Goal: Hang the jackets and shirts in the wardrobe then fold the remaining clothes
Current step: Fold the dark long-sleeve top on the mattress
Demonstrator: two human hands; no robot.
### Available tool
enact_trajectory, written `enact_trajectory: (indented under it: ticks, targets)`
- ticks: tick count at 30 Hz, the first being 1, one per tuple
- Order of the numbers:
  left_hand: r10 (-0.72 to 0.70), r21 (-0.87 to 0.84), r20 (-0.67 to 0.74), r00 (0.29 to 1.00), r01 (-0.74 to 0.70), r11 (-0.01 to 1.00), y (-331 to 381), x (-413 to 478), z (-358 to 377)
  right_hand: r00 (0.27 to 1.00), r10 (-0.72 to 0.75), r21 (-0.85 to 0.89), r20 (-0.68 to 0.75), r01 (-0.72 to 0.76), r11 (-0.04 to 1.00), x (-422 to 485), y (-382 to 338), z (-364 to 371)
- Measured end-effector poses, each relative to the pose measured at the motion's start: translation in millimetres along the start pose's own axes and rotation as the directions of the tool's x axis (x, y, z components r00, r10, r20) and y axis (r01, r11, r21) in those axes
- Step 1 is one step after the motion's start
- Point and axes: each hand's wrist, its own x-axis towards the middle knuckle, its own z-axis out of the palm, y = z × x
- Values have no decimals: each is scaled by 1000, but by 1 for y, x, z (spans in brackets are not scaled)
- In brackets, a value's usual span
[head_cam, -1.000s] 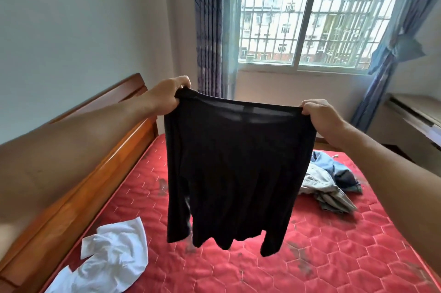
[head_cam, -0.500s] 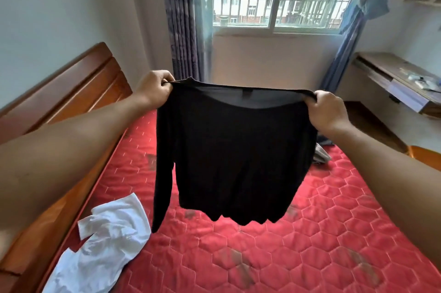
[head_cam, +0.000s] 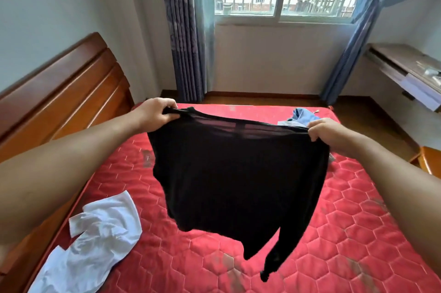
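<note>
1. Two hands grip black shirt (head_cam: 238, 173) by its upper corners: left hand (head_cam: 156, 113) pinching one, right hand (head_cam: 327, 131) clutching the other.
2. Shirt hangs between them, above red mattress (head_cam: 346, 233).
3. White garment (head_cam: 95, 240) lies crumpled below left forearm.

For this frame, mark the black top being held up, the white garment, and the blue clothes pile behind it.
black top (head_cam: 238, 173): head view, middle of its hanging front.
white garment (head_cam: 100, 240): head view, its crumpled middle.
blue clothes pile (head_cam: 301, 115): head view, blue fabric showing above the top's edge.
</note>
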Motion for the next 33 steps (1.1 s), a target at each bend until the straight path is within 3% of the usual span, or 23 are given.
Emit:
enact_trajectory:
  ticks: [3,6,11,18,23,28,33]
  targets:
    - [-54,34,-56,997,56,998,-7,30,20,997,-9,-280,-73,-12,960,41,10,-8]
    - [-149,21,-240,959,158,987,-4,59,36,966,-135,-356,-219,50,933,81,12,-12]
    - [-335,-113,-445,831,319,941,22,112,29,889,-217,-262,-404,115,958,124,-17,-40]
    - [-393,-274,-556,732,285,918,58,154,-13,806,-360,-384,-471,180,906,143,-50,-91]
    - [-384,-484,-425,820,152,862,60,137,2,795,-441,-488,-416,214,846,134,-32,-86]
    - [-215,-247,-297,930,143,958,44,96,49,858,-419,-524,-296,221,823,116,19,-45]
    - [-196,-131,-38,980,189,973,17,46,132,928,-359,-546,-97,252,799,96,94,14]
